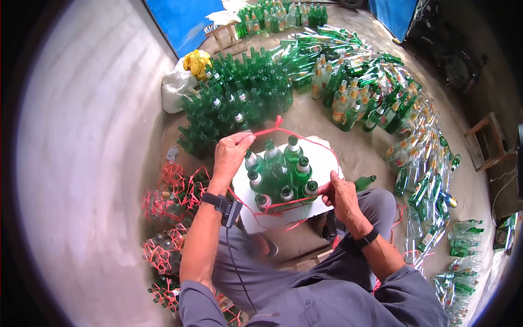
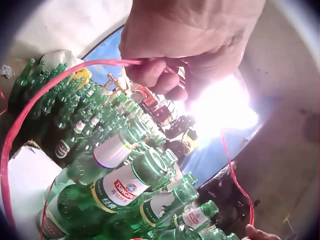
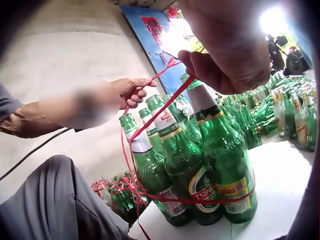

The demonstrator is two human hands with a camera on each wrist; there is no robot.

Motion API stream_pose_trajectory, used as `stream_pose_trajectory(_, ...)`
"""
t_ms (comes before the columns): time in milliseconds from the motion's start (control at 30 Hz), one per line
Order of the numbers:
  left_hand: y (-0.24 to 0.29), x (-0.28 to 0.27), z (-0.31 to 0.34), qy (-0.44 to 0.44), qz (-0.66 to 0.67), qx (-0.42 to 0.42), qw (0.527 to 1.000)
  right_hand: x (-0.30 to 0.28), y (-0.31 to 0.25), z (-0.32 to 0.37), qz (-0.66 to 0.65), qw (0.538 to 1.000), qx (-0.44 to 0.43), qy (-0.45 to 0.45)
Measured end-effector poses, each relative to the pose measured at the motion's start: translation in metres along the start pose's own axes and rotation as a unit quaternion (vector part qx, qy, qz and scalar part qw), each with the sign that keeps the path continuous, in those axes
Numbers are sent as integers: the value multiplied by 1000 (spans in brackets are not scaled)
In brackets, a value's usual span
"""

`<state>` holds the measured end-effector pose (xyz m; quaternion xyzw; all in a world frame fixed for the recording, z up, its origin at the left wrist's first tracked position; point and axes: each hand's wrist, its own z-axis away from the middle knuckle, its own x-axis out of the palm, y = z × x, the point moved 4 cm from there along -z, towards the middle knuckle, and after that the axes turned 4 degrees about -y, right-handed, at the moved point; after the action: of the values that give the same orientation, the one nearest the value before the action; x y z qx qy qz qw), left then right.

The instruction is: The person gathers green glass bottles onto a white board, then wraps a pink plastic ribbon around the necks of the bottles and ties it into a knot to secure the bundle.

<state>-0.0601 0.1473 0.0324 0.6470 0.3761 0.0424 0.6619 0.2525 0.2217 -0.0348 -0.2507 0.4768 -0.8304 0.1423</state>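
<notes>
Several green bottles (image 1: 279, 175) stand upright in a tight group on a white board (image 1: 245, 215). Red twine (image 3: 170, 200) runs around their lower bodies, and more of it rises above them in a wide loop. At the loop's left, the left hand (image 1: 231, 155) pinches the twine (image 2: 45, 95) between thumb and fingers, above the bottle tops. The right hand (image 1: 344, 199) grips the twine at the right side of the group, fingers curled; in the right wrist view the strand runs taut from this hand (image 3: 225, 60) down to the left.
Many green bottles (image 1: 234, 87) stand behind the board, and piles of bottles (image 1: 419, 152) lie to the right. Bundles tied with red twine (image 1: 163, 204) sit at the left. One loose bottle (image 1: 365, 182) lies beside the right hand. A wooden frame (image 1: 486, 140) is at the far right.
</notes>
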Motion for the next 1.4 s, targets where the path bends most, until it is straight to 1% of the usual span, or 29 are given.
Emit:
stream_pose_trajectory(33,0,4,-6,-5,-29,-13,999,0,1,-2,-1,1000,3,5)
stream_pose_trajectory(67,0,9,-11,-7,-29,-12,999,0,2,-5,-2,1000,3,7)
stream_pose_trajectory(133,-2,17,-19,-24,-130,-51,990,-2,5,-9,-17,1000,23,7)
stream_pose_trajectory(167,-3,20,-23,-27,-163,-46,985,-3,8,-11,-20,999,35,13)
stream_pose_trajectory(200,-2,23,-26,-30,-162,-46,985,-5,11,-14,-21,999,35,15)
stream_pose_trajectory(267,-3,22,-30,-21,-249,-59,967,-7,18,-17,-47,997,58,22)
stream_pose_trajectory(333,-5,21,-36,-26,-261,-58,963,-6,21,-20,-61,995,69,27)
stream_pose_trajectory(400,-21,17,-42,-12,-190,-57,980,-6,22,-22,-73,994,76,28)
stream_pose_trajectory(433,-30,15,-44,-17,-115,-56,992,-7,24,-23,-79,993,84,30)
stream_pose_trajectory(467,-39,11,-44,-18,-116,-56,992,-7,26,-23,-86,991,93,32)
stream_pose_trajectory(567,-52,5,-30,-51,23,-177,983,-4,26,-24,-88,992,91,32)
stream_pose_trajectory(600,-60,3,-25,-51,22,-177,983,-3,25,-24,-88,992,90,31)
stream_pose_trajectory(667,-89,2,-12,-59,125,-271,953,-1,23,-24,-66,993,87,39)
stream_pose_trajectory(700,-87,2,-5,-46,125,-277,952,-1,24,-25,-66,993,88,39)
stream_pose_trajectory(800,-108,1,17,-27,137,-263,955,0,26,-28,-56,996,68,35)
stream_pose_trajectory(833,-110,2,25,-13,138,-247,959,1,25,-28,-37,997,53,41)
stream_pose_trajectory(867,-127,3,31,-7,115,-235,965,2,24,-28,-18,998,38,48)
stream_pose_trajectory(933,-110,2,50,-16,22,-197,980,4,23,-27,-20,998,40,47)
stream_pose_trajectory(967,-112,3,58,-2,-54,-156,986,5,24,-26,-22,998,41,46)
stream_pose_trajectory(1000,-97,1,69,-13,-99,-138,985,5,25,-25,-21,998,42,43)
stream_pose_trajectory(1100,-87,6,96,-5,-114,-111,987,4,30,-26,-32,998,32,39)
stream_pose_trajectory(1167,-65,7,112,-6,-130,-124,984,3,34,-28,-23,999,27,39)
stream_pose_trajectory(1267,-55,12,133,-1,-127,-129,983,0,40,-31,-9,999,25,37)
stream_pose_trajectory(1333,-55,18,148,-6,-143,-110,984,2,41,-30,-3,999,28,31)
stream_pose_trajectory(1367,-57,22,155,5,-146,-73,987,2,42,-30,-4,999,29,37)
stream_pose_trajectory(1400,-53,24,161,8,-146,-74,986,2,42,-29,-5,999,31,43)
